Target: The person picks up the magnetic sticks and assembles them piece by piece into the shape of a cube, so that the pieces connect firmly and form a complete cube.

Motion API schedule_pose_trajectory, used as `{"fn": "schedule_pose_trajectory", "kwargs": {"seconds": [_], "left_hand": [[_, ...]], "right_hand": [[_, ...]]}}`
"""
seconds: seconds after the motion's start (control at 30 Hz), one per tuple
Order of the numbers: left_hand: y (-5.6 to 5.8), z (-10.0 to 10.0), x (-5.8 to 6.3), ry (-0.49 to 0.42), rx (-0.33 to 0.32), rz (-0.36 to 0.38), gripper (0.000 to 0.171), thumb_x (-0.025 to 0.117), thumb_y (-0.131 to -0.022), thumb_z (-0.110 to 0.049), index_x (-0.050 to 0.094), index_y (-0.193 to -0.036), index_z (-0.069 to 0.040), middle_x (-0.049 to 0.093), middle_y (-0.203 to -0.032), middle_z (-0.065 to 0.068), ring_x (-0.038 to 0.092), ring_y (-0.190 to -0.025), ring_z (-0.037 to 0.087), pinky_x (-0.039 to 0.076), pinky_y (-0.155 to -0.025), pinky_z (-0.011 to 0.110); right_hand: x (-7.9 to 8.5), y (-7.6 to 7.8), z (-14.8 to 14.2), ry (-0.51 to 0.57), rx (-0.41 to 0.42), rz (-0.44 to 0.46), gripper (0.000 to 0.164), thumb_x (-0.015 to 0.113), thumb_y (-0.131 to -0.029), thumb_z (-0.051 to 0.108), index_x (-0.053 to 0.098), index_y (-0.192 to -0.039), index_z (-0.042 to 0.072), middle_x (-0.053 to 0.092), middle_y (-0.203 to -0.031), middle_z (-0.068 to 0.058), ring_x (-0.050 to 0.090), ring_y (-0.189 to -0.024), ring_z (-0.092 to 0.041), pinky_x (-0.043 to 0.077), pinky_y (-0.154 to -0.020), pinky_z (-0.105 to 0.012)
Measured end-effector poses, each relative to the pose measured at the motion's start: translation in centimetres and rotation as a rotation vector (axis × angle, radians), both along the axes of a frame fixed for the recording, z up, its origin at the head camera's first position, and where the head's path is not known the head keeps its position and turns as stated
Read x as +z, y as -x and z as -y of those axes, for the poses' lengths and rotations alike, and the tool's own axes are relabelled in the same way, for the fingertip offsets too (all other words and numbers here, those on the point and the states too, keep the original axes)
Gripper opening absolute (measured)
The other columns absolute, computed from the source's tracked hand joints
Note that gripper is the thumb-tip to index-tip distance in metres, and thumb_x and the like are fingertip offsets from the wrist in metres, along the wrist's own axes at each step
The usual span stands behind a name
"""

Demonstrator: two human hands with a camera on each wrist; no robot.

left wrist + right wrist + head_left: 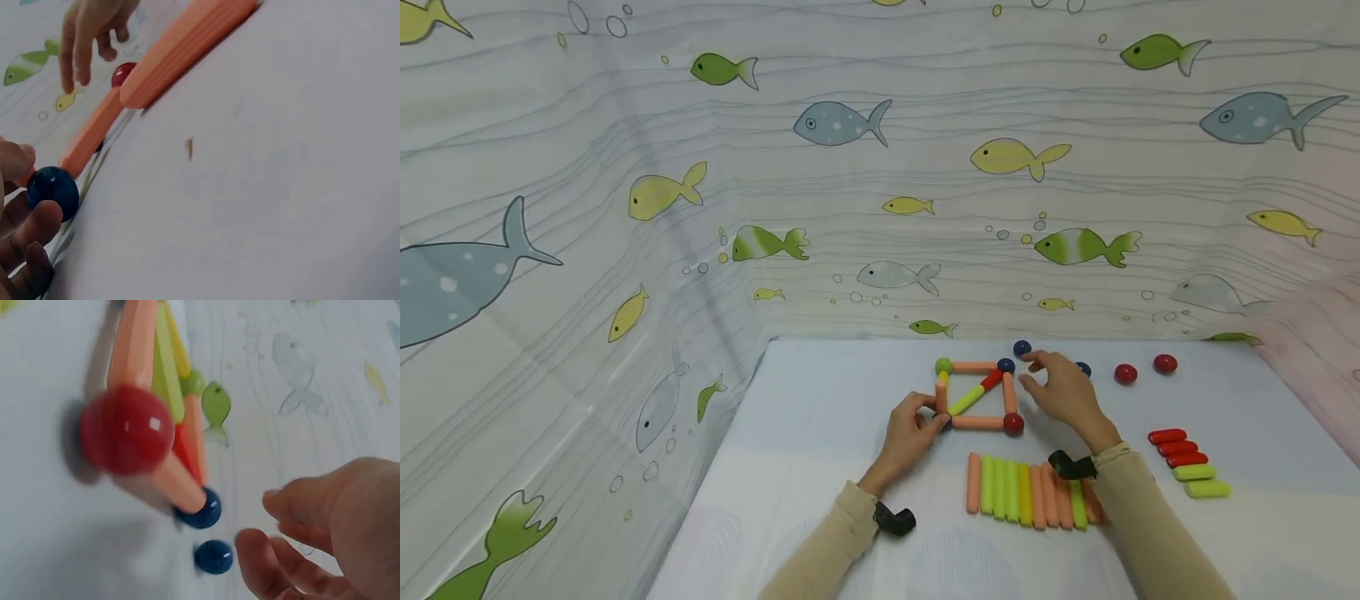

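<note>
Lying on the tabletop, the square frame has its near-left blue ball pinched by the left hand. Right of the frame hovers the right hand, fingers loosely bent, empty; before the frame lies a rod row

Through my three remote views I can read no words, labels, brands, numbers or signs: none on the rods, the balls, the tabletop or the fish-print sheet.
</note>
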State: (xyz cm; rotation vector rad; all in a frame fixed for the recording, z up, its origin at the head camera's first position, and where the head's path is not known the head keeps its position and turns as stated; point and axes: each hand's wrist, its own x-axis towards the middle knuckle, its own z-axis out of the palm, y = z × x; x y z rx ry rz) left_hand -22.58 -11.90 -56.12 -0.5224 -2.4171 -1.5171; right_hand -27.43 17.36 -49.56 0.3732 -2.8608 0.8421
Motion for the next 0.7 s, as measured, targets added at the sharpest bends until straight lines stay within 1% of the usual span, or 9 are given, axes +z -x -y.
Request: {"fn": "schedule_pose_trajectory", "kwargs": {"seconds": [0.07,0.13,0.23,0.3,0.37,0.5,0.57,0.7], "left_hand": [[0.3,0.2,0.2,0.001,0.004,0.007,0.02,0.078,-0.096,-0.01,0.073,-0.114,-0.003,0.07,-0.108,0.013,0.048,-0.053,-0.001,0.043,-0.049,0.017],[0.5,0.4,0.3,-0.004,0.005,0.017,0.02,0.079,-0.096,-0.011,0.073,-0.114,-0.004,0.07,-0.108,0.013,0.048,-0.052,-0.001,0.043,-0.049,0.017],[0.6,0.6,0.2,-0.023,0.004,0.048,0.021,0.079,-0.096,-0.012,0.073,-0.115,-0.005,0.07,-0.11,0.013,0.049,-0.051,0.0,0.044,-0.049,0.017],[0.6,0.6,0.0,-0.028,0.003,0.055,0.02,0.079,-0.097,-0.013,0.073,-0.115,-0.006,0.07,-0.11,0.012,0.049,-0.05,0.001,0.044,-0.048,0.018],[0.4,0.5,-0.2,-0.03,0.001,0.063,0.02,0.079,-0.097,-0.013,0.073,-0.115,-0.006,0.07,-0.111,0.012,0.049,-0.05,0.0,0.044,-0.048,0.018],[0.2,0.5,-0.4,-0.035,0.002,0.046,0.019,0.079,-0.096,-0.012,0.073,-0.114,-0.007,0.07,-0.11,0.012,0.048,-0.05,0.001,0.044,-0.047,0.019],[0.2,0.5,-0.5,-0.034,0.005,0.031,0.019,0.079,-0.096,-0.012,0.074,-0.113,-0.007,0.07,-0.109,0.012,0.048,-0.05,0.001,0.044,-0.047,0.018],[0.1,0.3,-0.6,-0.049,-0.001,0.023,0.018,0.08,-0.095,-0.011,0.075,-0.113,-0.008,0.07,-0.109,0.013,0.049,-0.051,0.003,0.043,-0.047,0.018]], "right_hand": [[-0.1,1.7,-0.3,-0.016,-0.037,0.01,0.049,0.07,-0.102,0.023,0.059,-0.145,0.003,0.067,-0.127,-0.026,0.065,-0.1,-0.041,0.055,-0.079,-0.052],[0.0,3.5,-0.4,-0.034,-0.062,0.027,0.054,0.068,-0.103,0.023,0.053,-0.151,0.004,0.061,-0.134,-0.03,0.063,-0.112,-0.047,0.055,-0.085,-0.059],[0.1,5.9,-0.5,-0.074,-0.064,0.062,0.056,0.065,-0.105,0.023,0.048,-0.156,0.008,0.053,-0.143,-0.033,0.062,-0.116,-0.05,0.055,-0.087,-0.062],[0.2,7.0,-0.6,-0.097,-0.045,0.09,0.055,0.062,-0.107,0.023,0.047,-0.158,0.009,0.049,-0.147,-0.034,0.061,-0.12,-0.052,0.054,-0.091,-0.065],[-0.1,7.6,-0.8,-0.125,-0.016,0.118,0.053,0.06,-0.108,0.022,0.048,-0.157,0.01,0.048,-0.149,-0.035,0.059,-0.123,-0.054,0.053,-0.094,-0.068],[-1.2,8.4,-0.9,-0.182,0.033,0.141,0.048,0.061,-0.108,0.022,0.055,-0.153,0.009,0.054,-0.147,-0.034,0.057,-0.128,-0.053,0.05,-0.099,-0.07],[-1.7,8.4,-0.8,-0.201,0.039,0.139,0.046,0.063,-0.107,0.022,0.058,-0.15,0.008,0.058,-0.143,-0.032,0.06,-0.125,-0.052,0.051,-0.099,-0.069],[-2.5,8.1,-0.5,-0.192,0.027,0.135,0.042,0.067,-0.105,0.02,0.062,-0.145,0.006,0.064,-0.136,-0.03,0.063,-0.122,-0.05,0.051,-0.101,-0.068]]}}
